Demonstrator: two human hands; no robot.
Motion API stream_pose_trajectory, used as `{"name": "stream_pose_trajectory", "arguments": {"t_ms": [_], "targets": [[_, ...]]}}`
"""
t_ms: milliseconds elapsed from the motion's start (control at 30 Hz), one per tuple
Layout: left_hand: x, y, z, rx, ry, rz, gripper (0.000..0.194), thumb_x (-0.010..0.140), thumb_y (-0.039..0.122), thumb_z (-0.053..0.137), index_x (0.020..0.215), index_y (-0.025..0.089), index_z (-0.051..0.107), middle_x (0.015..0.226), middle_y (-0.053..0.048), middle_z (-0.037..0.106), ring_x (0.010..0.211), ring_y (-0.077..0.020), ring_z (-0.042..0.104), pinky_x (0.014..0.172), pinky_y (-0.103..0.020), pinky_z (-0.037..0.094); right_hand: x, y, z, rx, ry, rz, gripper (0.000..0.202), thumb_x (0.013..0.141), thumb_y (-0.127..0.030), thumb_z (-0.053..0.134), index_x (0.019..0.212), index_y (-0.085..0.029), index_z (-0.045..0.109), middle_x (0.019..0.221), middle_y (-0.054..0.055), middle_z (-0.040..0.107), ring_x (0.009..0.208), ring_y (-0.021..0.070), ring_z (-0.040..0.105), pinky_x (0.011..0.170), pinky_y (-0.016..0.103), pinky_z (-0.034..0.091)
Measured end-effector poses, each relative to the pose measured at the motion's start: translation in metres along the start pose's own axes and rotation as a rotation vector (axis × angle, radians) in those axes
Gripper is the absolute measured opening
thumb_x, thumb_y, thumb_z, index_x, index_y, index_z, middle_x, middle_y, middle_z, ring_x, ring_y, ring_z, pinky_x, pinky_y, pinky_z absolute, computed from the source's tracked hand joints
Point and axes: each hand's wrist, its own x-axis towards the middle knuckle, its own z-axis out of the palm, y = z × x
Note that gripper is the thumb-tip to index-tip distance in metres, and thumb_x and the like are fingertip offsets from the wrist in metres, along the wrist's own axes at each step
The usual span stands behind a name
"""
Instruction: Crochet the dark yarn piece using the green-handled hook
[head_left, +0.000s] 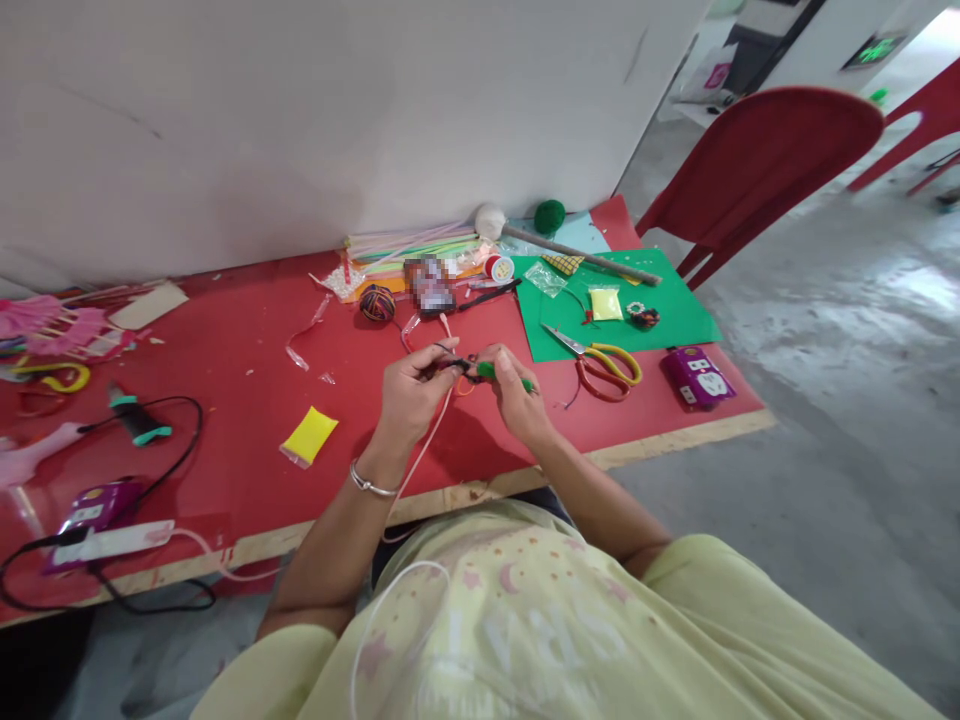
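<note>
My left hand (411, 392) is closed around a small dark piece of yarn work (459, 366) above the red table (247, 350). My right hand (517, 392) grips a green-handled tool (487, 370), probably a crochet hook, whose tip meets the yarn work between the hands; the tip itself is too small to make out. Behind my left hand lies a multicoloured ball of yarn (377, 303), with a strand running toward the hands. A pale cord (429, 440) passes beneath the hands to the table's front edge.
Yellow-and-red scissors (609, 370) lie at right, beside a green sheet (551, 342) and a purple box (697, 378). A yellow packet (310, 436) is left of my hands. A glue gun (45, 452), cables and a white power strip (120, 541) occupy the far left.
</note>
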Motion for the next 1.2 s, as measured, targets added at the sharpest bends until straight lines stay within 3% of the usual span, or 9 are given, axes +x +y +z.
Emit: {"name": "stream_pose_trajectory", "arguments": {"t_ms": [100,233,433,567,700,800,900,1033,1200], "targets": [[-0.004,0.006,0.003,0.146,0.06,0.117,0.038,0.075,0.027,0.077,0.113,0.017,0.078,0.086,-0.002,0.072,0.072,-0.0113,0.059,0.07,-0.025,0.049,-0.004,0.0,0.005,-0.118,0.142,-0.131,0.038,0.102,-0.051,0.045,0.086,-0.022,0.065,0.091,0.004,0.059,0.092,0.0181,0.058,0.088,0.034,0.049],[-0.005,0.006,0.011,0.029,0.071,0.084,0.043,0.075,0.028,0.078,0.117,0.02,0.077,0.076,0.003,0.064,0.066,-0.0091,0.057,0.064,-0.022,0.048,-0.003,0.011,0.016,-0.141,0.315,-0.212,0.044,0.097,-0.062,0.048,0.089,-0.023,0.067,0.1,0.007,0.06,0.098,0.0204,0.058,0.088,0.035,0.051],[0.001,0.006,0.01,-0.242,0.05,0.005,0.048,0.065,0.024,0.085,0.113,0.023,0.078,0.074,0.004,0.063,0.064,-0.0078,0.057,0.062,-0.021,0.049,0.019,0.025,0.029,0.663,0.216,0.248,0.06,0.086,-0.08,0.048,0.086,-0.022,0.062,0.078,0.0,0.059,0.059,0.0102,0.051,0.051,0.021,0.046],[0.002,0.015,0.002,-0.336,-0.067,-0.105,0.048,0.061,0.019,0.086,0.109,0.019,0.08,0.068,0.004,0.062,0.05,-0.0035,0.044,0.048,-0.018,0.037,0.029,0.026,0.02,0.875,0.049,0.387,0.054,0.085,-0.073,0.059,0.078,-0.02,0.06,0.065,-0.004,0.057,0.049,0.0057,0.046,0.045,0.016,0.041],[0.005,0.025,-0.014,-0.27,-0.319,-0.203,0.045,0.06,0.017,0.086,0.105,0.015,0.082,0.077,-0.003,0.073,0.052,-0.0047,0.048,0.05,-0.02,0.037,0.048,0.02,-0.008,0.64,-0.235,0.389,0.043,0.085,-0.059,0.065,0.075,-0.017,0.063,0.058,-0.004,0.058,0.043,0.0066,0.048,0.037,0.016,0.038],[0.008,0.032,-0.024,-0.092,-0.358,-0.154,0.043,0.062,0.018,0.085,0.105,0.014,0.082,0.083,-0.007,0.076,0.069,-0.0142,0.064,0.064,-0.026,0.048,0.064,0.003,-0.031,0.331,-0.425,0.301,0.04,0.078,-0.053,0.074,0.074,-0.013,0.069,0.066,0.001,0.066,0.052,0.011,0.06,0.043,0.02,0.051],[0.009,0.036,-0.029,0.074,-0.327,-0.095,0.039,0.063,0.02,0.084,0.102,0.013,0.083,0.082,-0.007,0.077,0.071,-0.0166,0.065,0.066,-0.028,0.049,0.072,-0.024,-0.046,0.103,-0.55,0.278,0.037,0.085,-0.048,0.071,0.083,-0.011,0.072,0.078,0.006,0.07,0.068,0.0163,0.07,0.052,0.023,0.058],[0.01,0.035,-0.027,0.178,-0.214,-0.036,0.038,0.062,0.02,0.083,0.098,0.012,0.083,0.07,-0.004,0.071,0.062,-0.0127,0.057,0.057,-0.024,0.042,0.069,-0.047,-0.05,-0.105,-0.544,0.129,0.041,0.092,-0.052,0.063,0.082,-0.012,0.071,0.081,0.006,0.068,0.072,0.0158,0.069,0.06,0.025,0.059],[0.01,0.03,-0.019,0.147,-0.069,-0.023,0.046,0.059,0.021,0.084,0.104,0.011,0.082,0.062,0.002,0.059,0.056,-0.0074,0.046,0.051,-0.021,0.035,0.053,-0.035,-0.039,-0.414,-0.394,-0.368,0.042,0.101,-0.047,0.051,0.078,-0.016,0.07,0.088,0.007,0.065,0.075,0.014,0.063,0.07,0.028,0.056]]}}
